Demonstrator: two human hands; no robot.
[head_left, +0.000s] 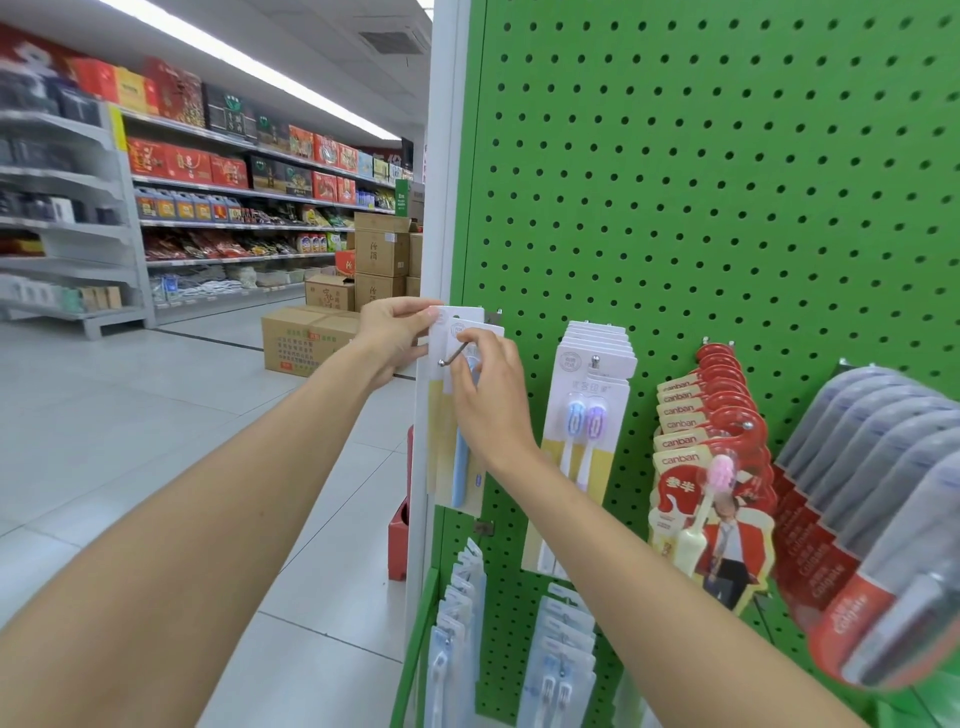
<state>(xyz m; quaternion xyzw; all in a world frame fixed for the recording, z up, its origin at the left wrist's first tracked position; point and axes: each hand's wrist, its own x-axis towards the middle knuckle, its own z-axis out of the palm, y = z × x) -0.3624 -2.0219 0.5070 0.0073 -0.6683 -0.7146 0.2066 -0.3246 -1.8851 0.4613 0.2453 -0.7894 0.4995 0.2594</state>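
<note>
Left hand (395, 338) pinches the rear toothbrush pack (462, 314) by its top corner, right hand (488, 400) pinches the front toothbrush pack (489, 331) right at the peg hook (451, 358) on the green pegboard (701, 208).

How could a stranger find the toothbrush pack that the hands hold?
Find the green pegboard, then its left edge by the white post. The toothbrush pack there shows a blue brush, and only it is pinched by the left hand and right hand.

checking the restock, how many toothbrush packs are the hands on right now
2. The back pack is pinched at its top by the left hand; the front pack is gripped by the right hand at the metal peg. More may hide behind.
</note>
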